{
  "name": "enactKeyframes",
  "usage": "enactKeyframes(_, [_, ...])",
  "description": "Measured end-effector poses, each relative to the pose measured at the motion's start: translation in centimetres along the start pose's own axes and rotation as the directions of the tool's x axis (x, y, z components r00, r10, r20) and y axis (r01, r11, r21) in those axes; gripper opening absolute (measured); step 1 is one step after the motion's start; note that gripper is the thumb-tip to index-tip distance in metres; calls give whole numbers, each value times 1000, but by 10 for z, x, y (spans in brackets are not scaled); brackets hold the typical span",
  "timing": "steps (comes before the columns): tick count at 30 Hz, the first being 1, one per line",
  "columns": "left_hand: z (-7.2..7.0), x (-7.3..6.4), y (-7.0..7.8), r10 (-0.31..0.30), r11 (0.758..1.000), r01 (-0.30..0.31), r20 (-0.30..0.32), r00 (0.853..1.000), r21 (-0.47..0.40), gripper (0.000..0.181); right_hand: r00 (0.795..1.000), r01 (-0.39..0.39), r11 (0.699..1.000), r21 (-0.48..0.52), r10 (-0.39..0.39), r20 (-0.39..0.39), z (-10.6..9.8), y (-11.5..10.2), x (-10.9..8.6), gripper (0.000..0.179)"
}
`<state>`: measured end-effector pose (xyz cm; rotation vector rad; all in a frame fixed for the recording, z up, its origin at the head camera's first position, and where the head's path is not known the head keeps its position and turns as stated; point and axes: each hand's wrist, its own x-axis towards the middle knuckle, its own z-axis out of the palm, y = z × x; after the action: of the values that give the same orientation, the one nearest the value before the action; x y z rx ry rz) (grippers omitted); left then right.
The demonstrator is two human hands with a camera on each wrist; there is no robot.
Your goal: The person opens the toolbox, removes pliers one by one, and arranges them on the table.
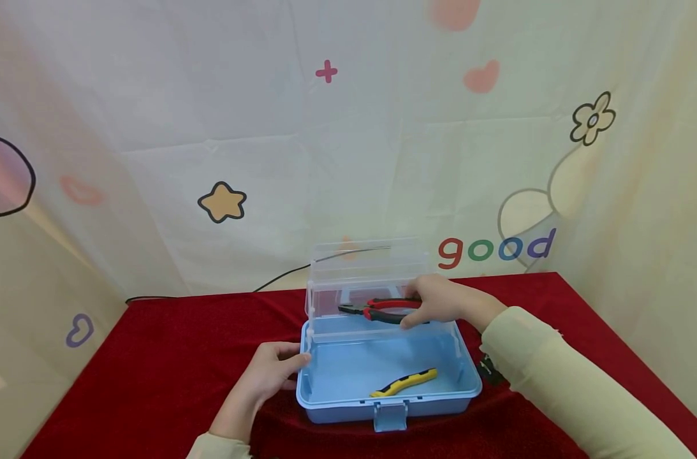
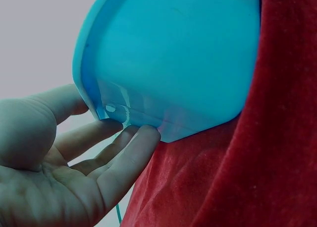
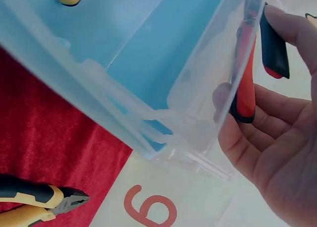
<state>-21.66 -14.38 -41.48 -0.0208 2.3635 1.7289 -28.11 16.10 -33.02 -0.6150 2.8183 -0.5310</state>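
My right hand (image 1: 440, 299) grips red-and-black pliers (image 1: 377, 310) by the handles, their jaws pointing left. They are in front of the raised clear lid (image 1: 366, 261) of a light-blue toolbox (image 1: 354, 414). In the right wrist view a red handle (image 3: 245, 88) shows beside a clear plastic panel (image 3: 198, 73), fingers around it. My left hand (image 1: 273, 370) holds the toolbox at its left side, thumb at the rim and fingers against the outer wall. Inside the toolbox lies a yellow-and-black tool (image 1: 405, 382) near the front wall.
Another pair of pliers with yellow-and-black handles (image 3: 29, 197) lies on the red cloth (image 1: 210, 338) right of the toolbox. A latch (image 1: 390, 417) hangs at the toolbox front. Behind stands a printed curtain (image 1: 153, 159), with a thin black cable (image 1: 285, 275) before it.
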Motion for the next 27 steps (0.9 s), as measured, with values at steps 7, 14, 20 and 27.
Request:
enactKeyframes(7, [0, 0, 0, -6, 1000, 6, 0, 1000, 8, 41, 1000, -2, 999, 41, 1, 18, 3, 1, -3, 60])
enactKeyframes(14, [0, 0, 1, -14, 1000, 14, -6, 1000, 23, 41, 999, -14, 999, 37, 12, 39, 3, 1, -5, 69])
enactKeyframes(20, [0, 1, 1, -4, 1000, 4, 2, 1000, 13, 40, 999, -5, 999, 45, 4, 37, 3, 1, -6, 63])
enactKeyframes(27, [0, 1, 0, -2, 1000, 2, -3, 1000, 11, 40, 999, -2, 997, 82, -1, 33, 4, 0, -7, 62])
